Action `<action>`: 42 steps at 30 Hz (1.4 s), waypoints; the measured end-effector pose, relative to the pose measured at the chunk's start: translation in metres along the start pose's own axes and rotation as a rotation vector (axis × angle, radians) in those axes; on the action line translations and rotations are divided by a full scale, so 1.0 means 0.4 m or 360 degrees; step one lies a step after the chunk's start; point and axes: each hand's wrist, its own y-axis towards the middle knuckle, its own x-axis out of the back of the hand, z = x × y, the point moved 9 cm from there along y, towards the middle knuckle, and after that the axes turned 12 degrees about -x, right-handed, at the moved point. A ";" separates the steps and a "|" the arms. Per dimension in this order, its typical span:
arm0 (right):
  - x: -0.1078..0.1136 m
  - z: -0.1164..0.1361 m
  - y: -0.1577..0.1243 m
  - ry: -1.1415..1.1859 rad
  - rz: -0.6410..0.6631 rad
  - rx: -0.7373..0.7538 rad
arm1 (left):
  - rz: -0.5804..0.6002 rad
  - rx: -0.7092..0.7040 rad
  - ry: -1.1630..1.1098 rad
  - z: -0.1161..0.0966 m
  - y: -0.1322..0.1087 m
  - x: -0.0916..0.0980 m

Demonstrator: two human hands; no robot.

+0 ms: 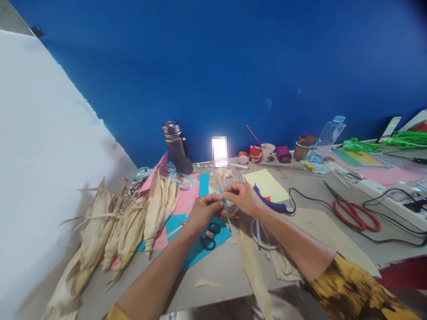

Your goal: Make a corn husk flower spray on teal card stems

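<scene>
Two risks we see: left hand [207,210] and right hand [245,197], fingers pinching thin strip [227,213], could tear it, tugging unevenly; right wrist could bump glue gun [275,206].

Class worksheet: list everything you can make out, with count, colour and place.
Thin piece: one, pale bluish, centre
Dried husks: several, tan, mostly left
Paper sheets: several, pink, blue, yellow, others, across the table
Red-handled scissors: one, red, right
Black-handled scissors: one, black, centre
Glue gun: one, blue, right of centre
Flask: one, grey, back left
White cup: one, white, back
Small pots: two, red, beside white cup
Clear bottle: one, blue-capped, back right
Green strands: many, green, far right
Power strip: one, white, far right
Small clutter: uncounted, mixed colours, along the back
Left hand: one, bare, on thin piece
Right hand: one, bare, on thin piece
</scene>
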 end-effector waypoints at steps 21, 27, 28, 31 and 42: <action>-0.006 0.001 -0.005 0.0075 0.0028 0.0036 | -0.0043 -0.0061 -0.0004 -0.020 0.000 0.002; -0.007 -0.005 -0.006 0.0118 0.0027 0.0002 | -0.0049 -0.0099 0.0059 -0.033 -0.001 0.004; -0.008 -0.005 -0.005 0.0119 0.0028 -0.0008 | -0.0047 -0.0101 0.0075 -0.034 -0.001 0.004; -0.009 -0.006 -0.005 0.0096 0.0025 -0.0025 | -0.0051 -0.0110 0.0130 -0.039 -0.002 0.005; 0.005 -0.013 -0.005 0.0200 -0.0044 -0.0108 | -0.0010 -0.0139 0.0132 -0.034 0.004 0.007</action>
